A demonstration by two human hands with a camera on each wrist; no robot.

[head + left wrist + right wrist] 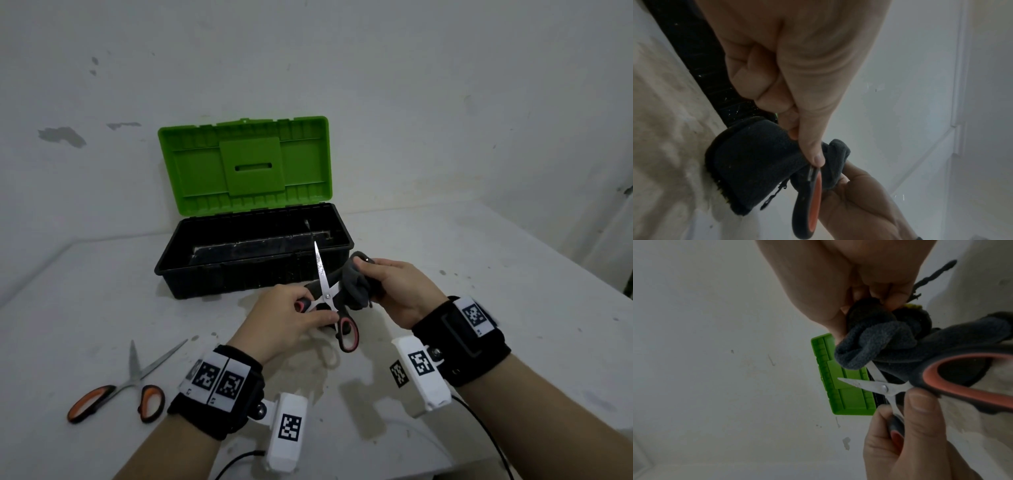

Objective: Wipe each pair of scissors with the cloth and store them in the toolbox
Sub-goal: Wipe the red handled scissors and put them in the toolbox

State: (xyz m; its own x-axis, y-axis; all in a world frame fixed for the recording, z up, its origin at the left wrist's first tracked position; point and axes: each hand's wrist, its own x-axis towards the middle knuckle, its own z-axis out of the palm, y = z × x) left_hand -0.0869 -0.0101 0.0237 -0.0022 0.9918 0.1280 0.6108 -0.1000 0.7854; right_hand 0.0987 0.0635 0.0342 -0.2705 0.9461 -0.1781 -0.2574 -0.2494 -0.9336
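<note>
While wiping the red-handled scissors (328, 301), best to keep the left hand (287, 322) pinching tight on the handles so the blades stay open and do not wobble. Good to slide the grey cloth (354, 286), bunched in the curled right hand (397, 291), slowly along each blade away from the sharp edge, then over the handles too. Held just in front of the toolbox (253, 270), above the counter (479, 260), with one blade tip pointing up over the box's front rim and the cloth touching the other blade. Well to the left of the toolbox and nearer, orange-handled scissors (120, 394) lying open, not yet stored.
</note>
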